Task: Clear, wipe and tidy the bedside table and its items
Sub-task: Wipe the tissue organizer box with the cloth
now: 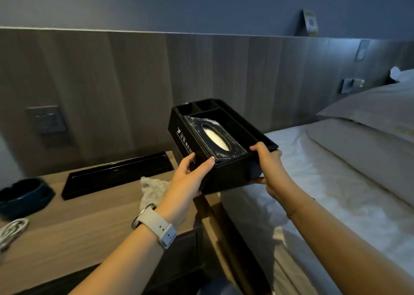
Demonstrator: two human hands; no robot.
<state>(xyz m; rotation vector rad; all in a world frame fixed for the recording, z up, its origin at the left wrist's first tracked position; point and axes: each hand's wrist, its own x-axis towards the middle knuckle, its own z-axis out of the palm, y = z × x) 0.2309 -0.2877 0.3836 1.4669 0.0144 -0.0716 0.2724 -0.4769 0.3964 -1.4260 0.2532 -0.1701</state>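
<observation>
A black leather organiser box [233, 173] with an oval tissue opening and small back compartments is lifted in the air over the gap between table and bed. My left hand [190, 180] grips its near left corner, thumb on the top edge. My right hand [266, 169] grips its near right corner, thumb over the rim and fingers beneath. The wooden bedside table [78, 225] lies below and to the left. A pale crumpled cloth [152, 191] sits on the table, partly hidden by my left wrist.
A long black tray [116, 173] lies at the table's back. A dark ashtray [24, 196] stands at far left, with a coiled white cable [11, 229] in front of it. The bed [324, 182] with pillows fills the right. A wall socket panel [48, 119] is on the headboard.
</observation>
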